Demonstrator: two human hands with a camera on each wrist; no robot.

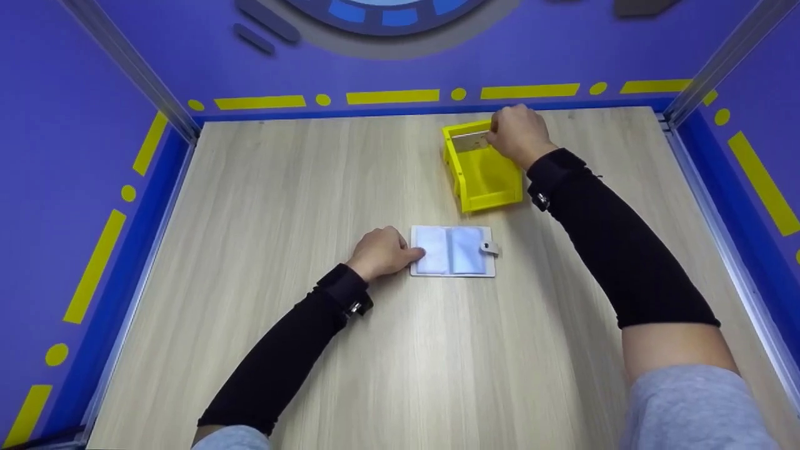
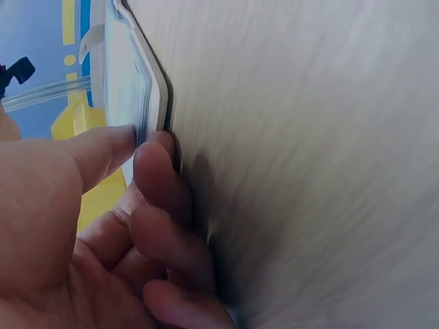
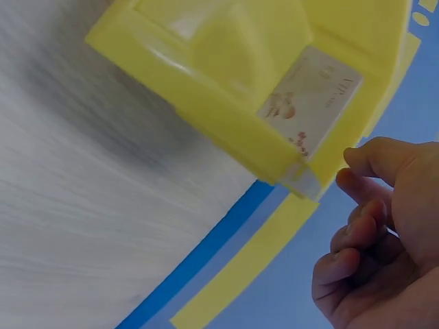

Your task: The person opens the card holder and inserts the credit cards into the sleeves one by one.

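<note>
A white card holder lies spread flat on the table, showing clear bluish sleeves and a snap strap at its right side. My left hand pinches its left edge, thumb on top and fingers at the rim. Beyond it stands a yellow bin. Inside, a pale printed card leans against the back wall. Over the bin's back right corner is my right hand. In the right wrist view its thumb and index finger are slightly apart, with nothing seen between them; the other fingers are loosely bent.
The wood-grain table is bordered by blue walls with yellow marks. Metal rails run along its sides. The bin stands close to the back wall, slightly right of the middle.
</note>
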